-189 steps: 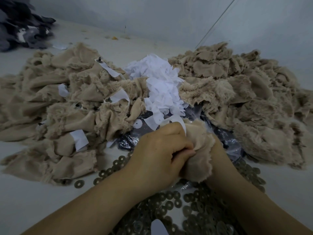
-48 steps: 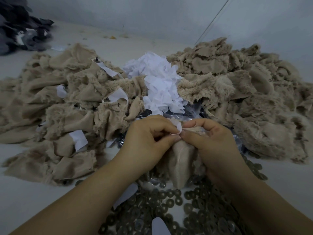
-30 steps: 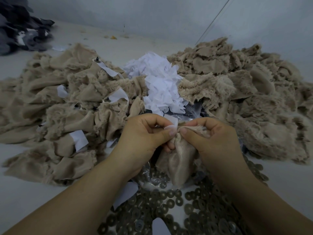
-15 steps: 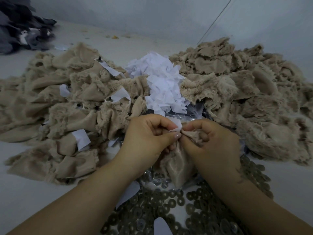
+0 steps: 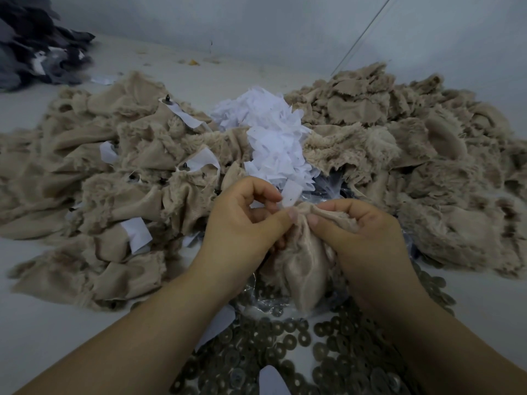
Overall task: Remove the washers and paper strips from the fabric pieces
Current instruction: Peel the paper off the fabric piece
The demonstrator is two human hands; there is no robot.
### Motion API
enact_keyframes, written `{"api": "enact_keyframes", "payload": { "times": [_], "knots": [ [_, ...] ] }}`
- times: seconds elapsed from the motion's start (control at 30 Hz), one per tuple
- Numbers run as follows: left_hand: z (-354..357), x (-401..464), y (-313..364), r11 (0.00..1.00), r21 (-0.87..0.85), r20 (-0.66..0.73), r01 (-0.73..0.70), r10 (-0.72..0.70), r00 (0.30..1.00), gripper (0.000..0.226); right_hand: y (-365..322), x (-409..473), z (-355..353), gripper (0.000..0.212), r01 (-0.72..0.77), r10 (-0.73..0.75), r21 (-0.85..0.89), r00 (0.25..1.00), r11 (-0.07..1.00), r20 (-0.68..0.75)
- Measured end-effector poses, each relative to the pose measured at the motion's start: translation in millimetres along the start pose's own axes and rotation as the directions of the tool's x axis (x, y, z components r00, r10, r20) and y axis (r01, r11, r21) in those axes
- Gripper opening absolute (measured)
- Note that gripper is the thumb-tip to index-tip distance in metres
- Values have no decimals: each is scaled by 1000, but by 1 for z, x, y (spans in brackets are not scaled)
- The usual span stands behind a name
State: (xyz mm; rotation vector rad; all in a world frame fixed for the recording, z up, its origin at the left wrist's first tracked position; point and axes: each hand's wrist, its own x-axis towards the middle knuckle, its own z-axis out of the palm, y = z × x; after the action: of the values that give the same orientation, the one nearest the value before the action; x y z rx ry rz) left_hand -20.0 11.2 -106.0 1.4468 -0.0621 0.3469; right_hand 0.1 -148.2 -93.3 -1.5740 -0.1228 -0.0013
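Surface: pale tabletop (image 5: 42,332) against a grey wall, with everything heaped in front of the person.
Nearest: loose metal washers (image 5: 288,337) lie spread below the wrists, a scrap of white paper among them.
Left hand: the left hand (image 5: 242,226) has thumb and fingers curled, pinching at the gathered top of the fabric, right where a white paper strip (image 5: 291,196) sticks up.
Right hand: the right hand (image 5: 362,232) grips the same tan plush fabric piece (image 5: 305,266), fingers folded round its bunched edge.
Fabric in hand: it hangs between the two hands over the washers.
Handling: I'd say the plush is soft, light and floppy, so it wants holding close to the strip; the paper looks thin and would tear, so take it near its root.
Left heap: unstripped fabric pieces (image 5: 114,201), strips and dark studs showing.
Middle: pile of pulled paper strips (image 5: 273,138).
Right heap: fabric pieces (image 5: 413,172) with no paper showing.
Far corner: dark grey cloth (image 5: 37,49).
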Motion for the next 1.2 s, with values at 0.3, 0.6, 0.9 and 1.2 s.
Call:
{"api": "enact_keyframes", "payload": {
  "times": [0.3,0.6,0.9,1.2],
  "knots": [
    [5,-2,-3,993,101,-3,52,-52,999,16,2,1,-1,11,-36,36,23,999,999,-6],
    [3,0,2,992,-57,-29,109,-111,993,21,5,3,-3,29,-109,111,42,992,993,-55],
    [6,-1,-2,978,16,-17,208,-208,978,19,7,5,0,27,-171,175,194,985,966,-3],
    [7,-3,-4,977,81,-16,197,-197,980,22,8,-1,0,30,-50,43,-67,993,997,-112]
  ]
}}
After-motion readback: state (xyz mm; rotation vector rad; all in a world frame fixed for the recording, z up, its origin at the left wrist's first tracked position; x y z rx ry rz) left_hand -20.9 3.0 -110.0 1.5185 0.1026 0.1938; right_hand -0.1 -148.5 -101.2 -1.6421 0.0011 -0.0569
